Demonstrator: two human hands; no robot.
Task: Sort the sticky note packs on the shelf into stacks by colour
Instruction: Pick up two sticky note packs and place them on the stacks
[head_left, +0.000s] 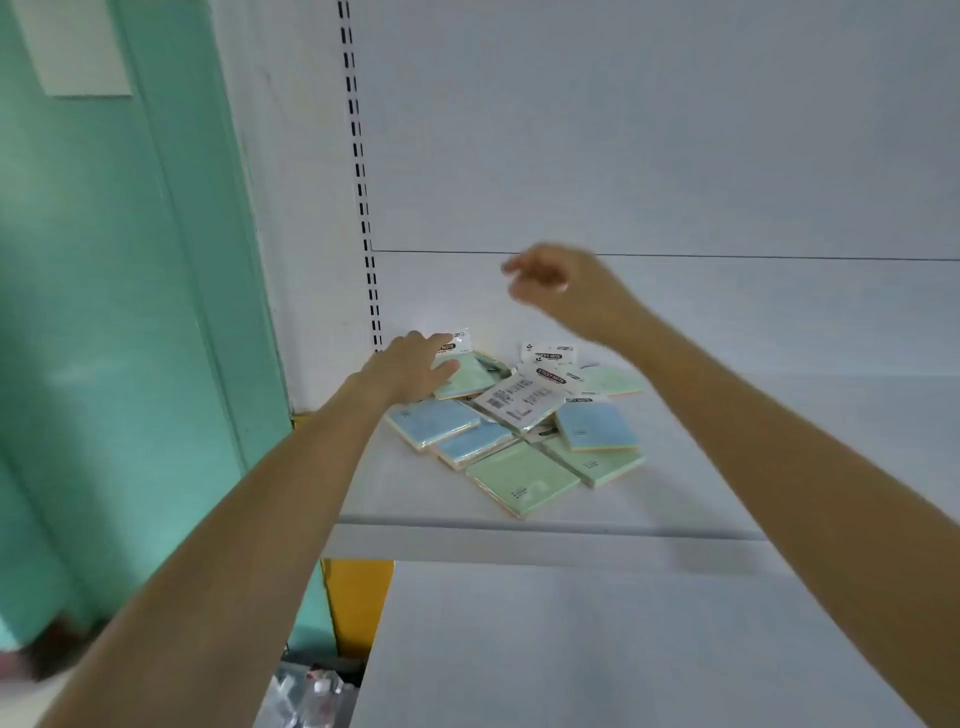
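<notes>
Several wrapped sticky note packs lie in a loose heap on the white shelf (727, 467). Blue packs (434, 422) (597, 425) and green packs (522, 480) (597, 462) overlap, and one pack (519, 401) lies label side up in the middle. My left hand (410, 366) rests flat on a green pack (467, 376) at the heap's back left, fingers spread. My right hand (556, 275) hovers blurred above the back of the heap, fingers loosely curled, holding nothing.
The shelf's front lip (519, 535) runs across the frame. A slotted upright (363, 208) stands at the back left beside a teal wall (104, 312). Below left are a yellow panel (358, 597) and clear packaged goods (311, 696).
</notes>
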